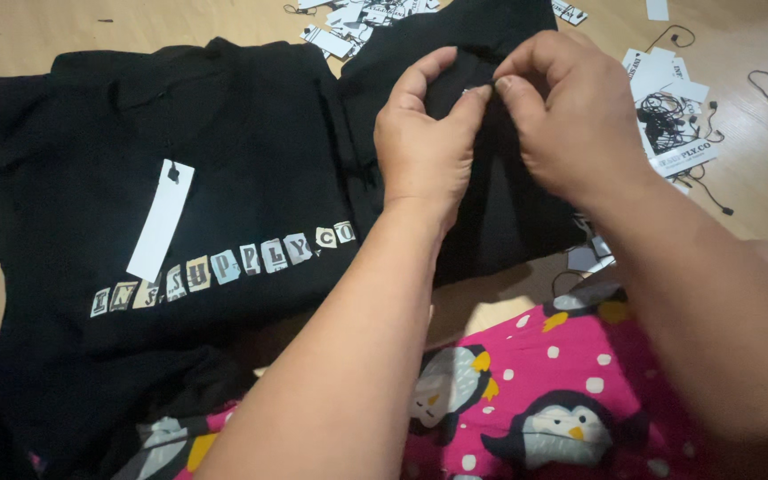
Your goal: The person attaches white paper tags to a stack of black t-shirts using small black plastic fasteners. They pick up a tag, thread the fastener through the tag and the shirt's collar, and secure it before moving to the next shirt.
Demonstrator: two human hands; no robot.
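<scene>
Fingertips of both hands meet on a fold of black cloth: the left hand (424,147) pinches the fabric between thumb and forefinger, and the right hand (571,111) closes thumb and fingers on the same spot, just touching the left. Whatever small thing sits between the fingertips is too small to make out. The cloth belongs to a folded black garment (500,204) lying on a wooden floor (37,36), overlapping a second black shirt (224,178) spread flat to its left. On that shirt a long white rectangular hang tag (161,220) lies at a slant, above a row of small cut-out letter patches in pale colours running across the chest. Beyond the hands, a scatter of white card tags (357,22) litters the floor, and to the right a further pile of white tags with black string loops (673,111) lies near the garment. At the lower edge, pink penguin-print fabric (562,391) covers the person's lap.
</scene>
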